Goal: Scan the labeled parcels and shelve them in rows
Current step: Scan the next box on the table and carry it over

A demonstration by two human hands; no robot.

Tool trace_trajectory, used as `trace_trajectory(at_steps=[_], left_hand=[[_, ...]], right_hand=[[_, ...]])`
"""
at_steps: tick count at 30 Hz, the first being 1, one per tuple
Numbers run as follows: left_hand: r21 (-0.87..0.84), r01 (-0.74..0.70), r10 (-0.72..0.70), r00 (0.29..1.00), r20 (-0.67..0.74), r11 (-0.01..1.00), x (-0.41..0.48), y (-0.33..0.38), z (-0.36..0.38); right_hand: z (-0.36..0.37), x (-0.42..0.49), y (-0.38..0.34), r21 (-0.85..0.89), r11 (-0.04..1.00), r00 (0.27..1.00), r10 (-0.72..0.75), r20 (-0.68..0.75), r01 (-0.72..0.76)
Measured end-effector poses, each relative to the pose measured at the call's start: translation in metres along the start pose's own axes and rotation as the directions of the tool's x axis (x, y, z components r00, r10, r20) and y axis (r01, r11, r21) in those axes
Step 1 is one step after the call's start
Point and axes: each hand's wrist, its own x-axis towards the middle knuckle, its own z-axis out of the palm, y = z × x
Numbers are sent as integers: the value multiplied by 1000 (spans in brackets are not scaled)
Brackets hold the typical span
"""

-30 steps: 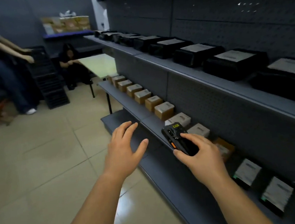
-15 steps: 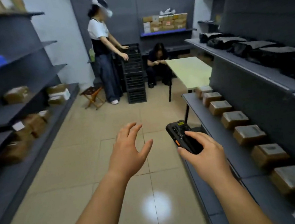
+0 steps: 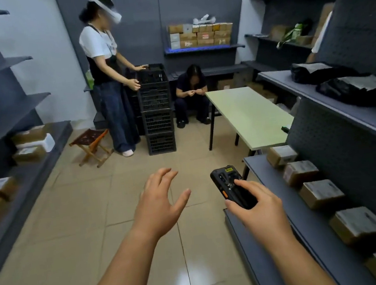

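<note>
Right hand (image 3: 257, 207) swung the scanner (image 3: 230, 184) off the shelved parcels (image 3: 320, 193).

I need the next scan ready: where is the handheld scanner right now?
Head view, right of centre: the scanner is gripped in the right hand, just left of the row of brown parcels on the lower shelf.

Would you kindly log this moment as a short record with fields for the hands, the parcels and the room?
Left hand: empty, fingers spread, over the floor
Right hand: grips the scanner, forefinger laid on it
Boxed parcels: one row on the lower right shelf, labels up
Bagged parcels: black, on the shelf above
Furniture: green table, stacked black crates, folding stool
People: standing person with hands at the crates; seated person by the back wall
</note>
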Motion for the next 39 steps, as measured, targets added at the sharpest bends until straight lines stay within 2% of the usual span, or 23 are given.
trace_trajectory(at_steps=[6, 11, 19, 23, 26, 29, 31, 35, 39], left_hand=[[-27, -38, 40, 995, 89, 999, 173, -53, 67], [-40, -30, 33, 997, 69, 999, 326, -103, 107], [-20, -66, 66, 998, 6, 998, 540, -178, 133], [-25, -163, 164, 986, 42, 986, 655, -211, 182], [-65, -271, 277, 952, 131, 960, 749, -217, 231], [-138, -396, 419, 875, 244, 908, 834, -197, 282], [-215, -466, 512, 801, 310, 858, 877, -170, 319], [-374, -599, 706, 603, 372, 708, 923, -99, 400], [-505, -650, 821, 406, 403, 569, 926, -31, 477]], right_hand=[[57, 154, 42, -2, 998, 996, 65, -57, -65], [114, 311, 69, 17, 999, 997, 40, -70, -39], [196, 538, 60, -41, 999, 999, 3, -33, -4], [231, 634, 90, -73, 996, 993, 35, -112, -43], [241, 700, 115, -98, 988, 965, 93, -244, -120], [230, 745, 135, -104, 959, 904, 208, -373, -263], [212, 760, 147, -90, 926, 832, 283, -478, -366], [172, 760, 181, -45, 813, 623, 408, -667, -581], [144, 745, 222, 37, 705, 411, 455, -790, -708]])
